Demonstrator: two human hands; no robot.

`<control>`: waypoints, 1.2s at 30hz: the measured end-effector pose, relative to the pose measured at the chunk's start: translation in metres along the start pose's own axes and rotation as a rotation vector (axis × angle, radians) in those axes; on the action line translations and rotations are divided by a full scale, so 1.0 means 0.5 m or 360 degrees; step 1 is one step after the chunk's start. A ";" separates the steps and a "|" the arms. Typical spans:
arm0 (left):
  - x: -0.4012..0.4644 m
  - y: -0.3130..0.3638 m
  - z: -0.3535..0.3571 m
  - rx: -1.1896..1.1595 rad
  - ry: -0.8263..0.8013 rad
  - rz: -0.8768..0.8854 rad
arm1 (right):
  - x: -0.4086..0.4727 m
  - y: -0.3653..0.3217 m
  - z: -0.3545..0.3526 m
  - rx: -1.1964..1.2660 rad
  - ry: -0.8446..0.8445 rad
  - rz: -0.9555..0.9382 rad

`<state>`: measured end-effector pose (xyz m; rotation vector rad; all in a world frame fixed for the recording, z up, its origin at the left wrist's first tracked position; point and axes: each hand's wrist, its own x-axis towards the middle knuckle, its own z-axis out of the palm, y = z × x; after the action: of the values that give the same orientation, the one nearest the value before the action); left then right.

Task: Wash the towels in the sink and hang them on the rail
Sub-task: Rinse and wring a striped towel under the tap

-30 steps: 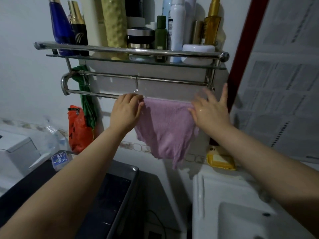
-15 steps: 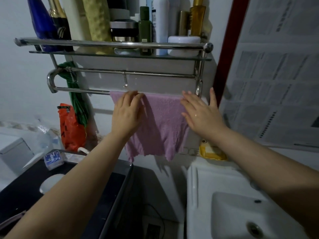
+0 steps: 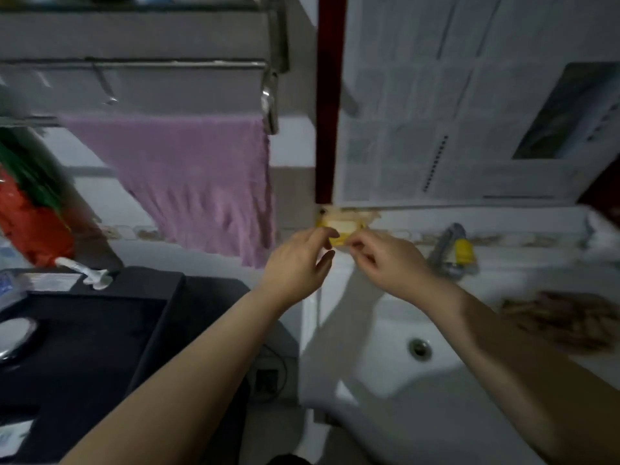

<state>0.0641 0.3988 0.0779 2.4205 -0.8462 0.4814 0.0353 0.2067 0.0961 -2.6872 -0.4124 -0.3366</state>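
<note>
The pink towel [image 3: 188, 176] hangs spread over the lower bar of the metal rail [image 3: 270, 105], apart from both hands. My left hand [image 3: 297, 263] and my right hand [image 3: 385, 261] are together over the back left corner of the white sink [image 3: 379, 333], just in front of a yellow soap dish [image 3: 339, 226]. Their fingers are loosely curled, and I see nothing held in either. A brown patterned cloth [image 3: 563, 317] lies on the sink's right side. The frame is blurred.
A tap [image 3: 448, 250] with a yellow part stands behind the basin. A black appliance top [image 3: 87, 333] fills the lower left, with an orange bag [image 3: 30, 223] hanging above it. Newspaper [image 3: 469, 112] covers the wall on the right.
Both hands have let go of the pink towel and dropped down and right to the sink's corner. The view has swung down and right; the towel stays on the rail.
</note>
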 end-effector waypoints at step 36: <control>0.026 0.376 0.538 -0.0581 -0.0749 -0.1297 | -0.360 0.710 -0.059 -0.0380 -0.0603 0.0979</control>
<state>-0.0077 0.1111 -0.0627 2.2912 -0.0384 -0.5179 -0.0189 -0.1591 -0.0536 -2.9341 0.3847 0.3248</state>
